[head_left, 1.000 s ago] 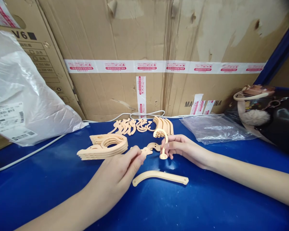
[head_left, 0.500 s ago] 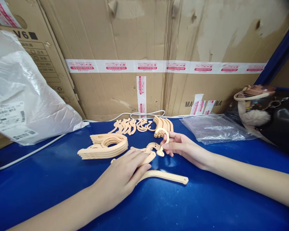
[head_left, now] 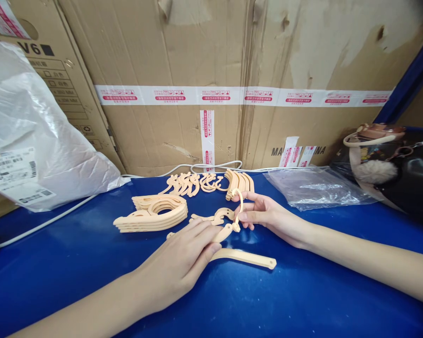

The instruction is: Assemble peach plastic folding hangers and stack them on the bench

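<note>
Between the thumb and fingers of my right hand is a cream plastic hanger hook, its curve upward. My left hand is closed around a cream hanger arm, whose holed end sticks out beside the hook's base. The two parts look to meet there, but I cannot tell whether they are joined. Just in front of that hand lies a loose curved arm on the blue table. Behind the fingers rests another hanger piece with a rounded cutout, partly hidden.
Stacked hanger parts lie at left. Farther back are a pile of small curved parts and a stack of curved arms. A clear plastic bag, black bag, white parcel, cable and cardboard boxes surround them.
My right hand has turned the hook and lowered its base slightly. My left hand has shifted a little to the right, bringing the arm's end up to the hook.
</note>
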A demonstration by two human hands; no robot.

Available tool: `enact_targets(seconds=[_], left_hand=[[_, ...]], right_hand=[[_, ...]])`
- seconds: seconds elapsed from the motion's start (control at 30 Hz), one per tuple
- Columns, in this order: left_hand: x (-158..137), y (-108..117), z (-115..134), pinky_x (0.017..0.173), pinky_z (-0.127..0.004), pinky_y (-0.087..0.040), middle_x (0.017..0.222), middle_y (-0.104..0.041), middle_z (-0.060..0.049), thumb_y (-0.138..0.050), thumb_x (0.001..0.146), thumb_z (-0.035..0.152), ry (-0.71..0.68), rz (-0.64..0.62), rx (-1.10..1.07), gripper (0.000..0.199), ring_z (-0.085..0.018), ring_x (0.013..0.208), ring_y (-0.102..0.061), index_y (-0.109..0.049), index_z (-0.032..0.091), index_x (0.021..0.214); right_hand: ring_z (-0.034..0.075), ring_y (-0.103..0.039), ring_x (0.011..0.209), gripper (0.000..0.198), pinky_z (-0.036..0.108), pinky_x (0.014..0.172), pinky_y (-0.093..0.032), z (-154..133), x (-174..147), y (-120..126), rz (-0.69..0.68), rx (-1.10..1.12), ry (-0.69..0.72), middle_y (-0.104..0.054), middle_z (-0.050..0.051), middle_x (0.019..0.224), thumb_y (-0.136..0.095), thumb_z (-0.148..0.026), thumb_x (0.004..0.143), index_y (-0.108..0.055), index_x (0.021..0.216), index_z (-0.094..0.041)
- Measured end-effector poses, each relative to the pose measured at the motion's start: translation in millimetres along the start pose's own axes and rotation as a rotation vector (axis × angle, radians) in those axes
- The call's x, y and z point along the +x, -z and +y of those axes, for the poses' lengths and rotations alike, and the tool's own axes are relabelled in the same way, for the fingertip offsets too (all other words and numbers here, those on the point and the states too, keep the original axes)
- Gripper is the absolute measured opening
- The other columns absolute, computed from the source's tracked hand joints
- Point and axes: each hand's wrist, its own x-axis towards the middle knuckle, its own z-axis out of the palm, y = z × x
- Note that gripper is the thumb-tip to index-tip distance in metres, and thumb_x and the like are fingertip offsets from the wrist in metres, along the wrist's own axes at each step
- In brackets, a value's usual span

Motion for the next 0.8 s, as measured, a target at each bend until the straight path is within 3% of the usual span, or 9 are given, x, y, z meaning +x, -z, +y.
enact_targets(seconds=[0.33, 0.63, 0.8], left_hand=[[-1.1, -4.5, -4.1, 0.086, -0.033, -0.047, 0.109, -0.06, -0.006, -0.034, 0.099, 0.02, -0.069, 0.019, 0.187, 0.027, -0.02, 0.1, -0.056, -0.051, 0.021, 0.121], [-1.8, -7.6, -5.5, 0.085, -0.036, -0.046, 0.101, -0.061, -0.007, -0.032, 0.1, 0.021, -0.136, 0.064, 0.307, 0.025, -0.021, 0.096, -0.055, -0.053, 0.018, 0.113], [-2.3, -7.6, -2.5, 0.074, -0.032, -0.046, 0.091, -0.06, -0.006, -0.033, 0.099, 0.021, -0.18, 0.029, 0.346, 0.026, -0.02, 0.085, -0.056, -0.054, 0.016, 0.113]], right_hand=[[0.009, -0.042, 0.057, 0.038, 0.023, 0.053, -0.028, -3.6, -2.3, -3.3, 0.02, -0.018, -0.028, -0.057, -0.004, 0.068, -0.075, -0.025, 0.071, -0.053, 0.101, -0.019], [0.009, -0.042, 0.057, 0.043, 0.023, 0.053, -0.03, -3.0, -3.1, -6.1, 0.074, -0.051, -0.07, -0.057, -0.003, 0.069, -0.076, -0.025, 0.067, -0.052, 0.102, -0.019], [0.008, -0.047, 0.059, 0.037, 0.022, 0.054, -0.031, -2.2, -3.2, -6.9, 0.065, -0.056, -0.054, -0.058, -0.005, 0.069, -0.074, -0.021, 0.068, -0.051, 0.097, -0.019]])
